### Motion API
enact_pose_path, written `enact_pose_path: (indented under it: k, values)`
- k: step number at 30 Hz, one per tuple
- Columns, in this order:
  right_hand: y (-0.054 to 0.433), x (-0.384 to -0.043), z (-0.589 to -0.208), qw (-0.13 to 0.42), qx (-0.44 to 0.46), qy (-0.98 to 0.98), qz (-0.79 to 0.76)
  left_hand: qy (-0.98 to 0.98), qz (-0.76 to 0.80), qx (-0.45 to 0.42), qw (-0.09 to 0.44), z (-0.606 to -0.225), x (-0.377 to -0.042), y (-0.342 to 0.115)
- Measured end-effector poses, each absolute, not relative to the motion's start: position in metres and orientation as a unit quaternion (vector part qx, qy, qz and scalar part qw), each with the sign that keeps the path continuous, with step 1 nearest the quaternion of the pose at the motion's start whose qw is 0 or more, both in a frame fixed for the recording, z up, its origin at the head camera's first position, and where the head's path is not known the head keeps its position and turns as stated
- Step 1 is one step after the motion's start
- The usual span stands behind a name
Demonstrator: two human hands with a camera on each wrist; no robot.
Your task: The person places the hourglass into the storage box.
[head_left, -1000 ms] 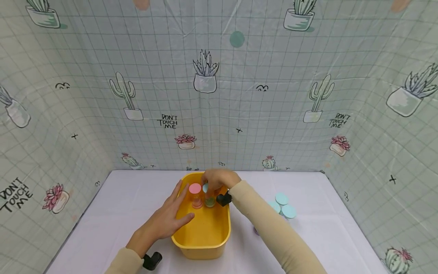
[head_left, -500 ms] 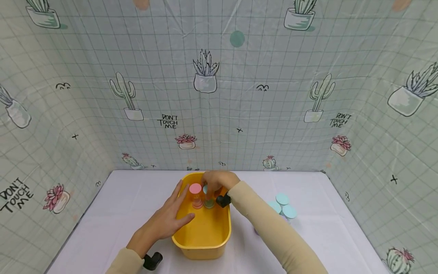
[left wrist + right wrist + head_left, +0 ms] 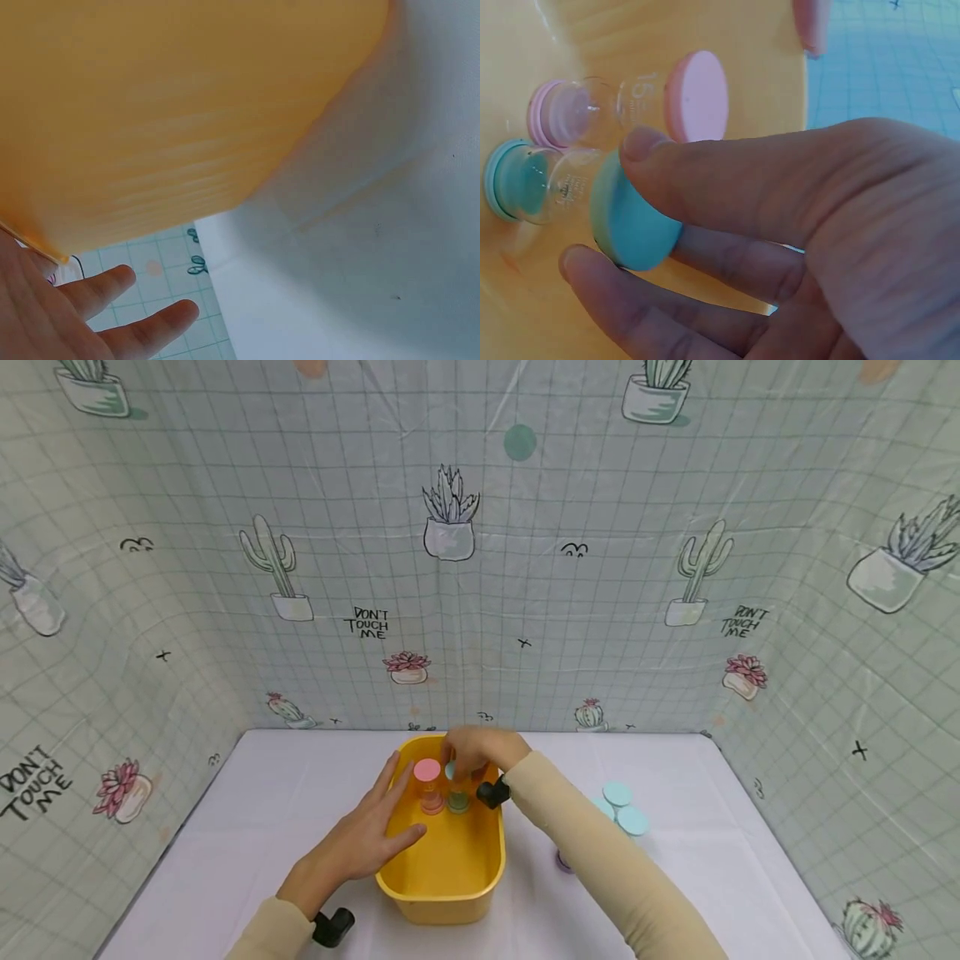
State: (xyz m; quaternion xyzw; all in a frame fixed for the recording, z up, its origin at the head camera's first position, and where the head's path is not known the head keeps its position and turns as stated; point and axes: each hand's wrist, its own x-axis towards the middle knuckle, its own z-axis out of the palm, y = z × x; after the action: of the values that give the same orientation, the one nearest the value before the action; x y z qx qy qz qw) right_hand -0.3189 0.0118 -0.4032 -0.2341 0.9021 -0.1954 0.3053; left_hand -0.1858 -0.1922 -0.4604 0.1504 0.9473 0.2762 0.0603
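Observation:
A yellow plastic bin [image 3: 442,910] stands on the table, with two sand timers upright side by side at its far end. The pink sand timer [image 3: 428,772] is on the left, its glass printed with a 15 in the right wrist view. Beside it is the teal sand timer [image 3: 641,217]; my right hand [image 3: 480,752] reaches in from above and holds its top cap between thumb and fingers. My left hand [image 3: 360,843] rests across the bin's left rim, fingers spread and straight, thumb over the inside. It holds nothing.
To the right of the bin, several light-blue round caps [image 3: 632,820] cluster on the white table [image 3: 720,877], partly behind my right sleeve [image 3: 592,852]. A purple round piece [image 3: 564,862] peeks out beside the sleeve. A patterned cloth wall [image 3: 480,593] closes off the back and sides.
Both hands keep their places at the bin. The teal sand timer's base has shifted very slightly left, toward the pink one, under my right hand.

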Motion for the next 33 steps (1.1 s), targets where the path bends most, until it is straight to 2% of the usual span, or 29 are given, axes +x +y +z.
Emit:
enact_pose_path:
  k: [20, 26, 33]
  values:
    - [0.015, -0.316, -0.381, 0.251, -0.307, 0.902, -0.171, 0.945, 0.288, 0.146, 0.059, -0.459, -0.184, -0.199]
    - [0.046, -0.319, -0.368, 0.183, -0.376, 0.886, -0.201, 0.941, 0.296, 0.145, 0.070, -0.458, -0.186, -0.196]
    - [0.105, -0.317, -0.364, 0.133, -0.355, 0.895, -0.234, 0.941, 0.299, 0.144, 0.064, -0.460, -0.184, -0.195]
